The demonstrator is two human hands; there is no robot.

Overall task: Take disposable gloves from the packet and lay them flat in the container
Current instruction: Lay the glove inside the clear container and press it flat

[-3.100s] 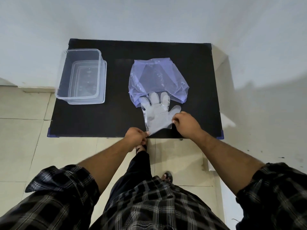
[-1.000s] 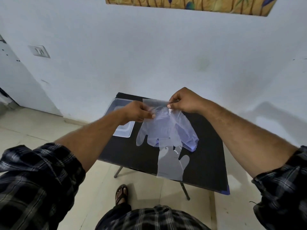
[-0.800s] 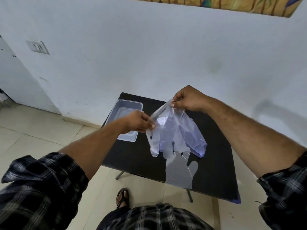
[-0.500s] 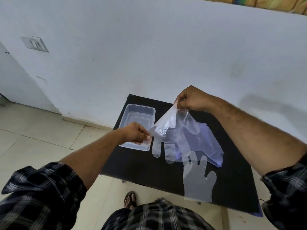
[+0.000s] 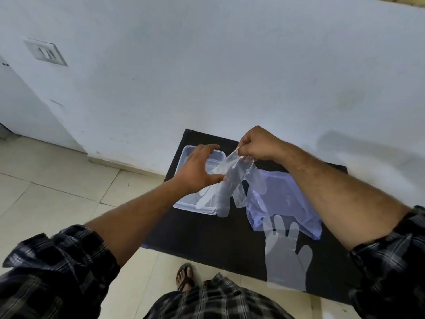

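Note:
A clear disposable glove [image 5: 232,185] hangs fingers-down from my right hand [image 5: 259,146], which pinches its cuff above the black table [image 5: 207,233]. The glove's fingers dangle over the right edge of the clear plastic container [image 5: 181,162] at the table's back left. My left hand [image 5: 197,169] hovers over the container with its fingers spread, the thumb touching the glove's side. The blue-violet packet [image 5: 287,199] lies flat to the right of the container. A second clear glove [image 5: 285,256] lies flat in front of the packet, its cuff overhanging the table's near edge.
The small table stands against a white wall [image 5: 230,77] on a tiled floor [image 5: 57,192]. A switch plate [image 5: 46,52] is on the wall at upper left. My sandalled foot [image 5: 185,275] is under the table's near edge.
Both hands lifted one glove off the table and carried it left toward the container. My left hand has let go of its pinch and spread its fingers; the right hand keeps the cuff.

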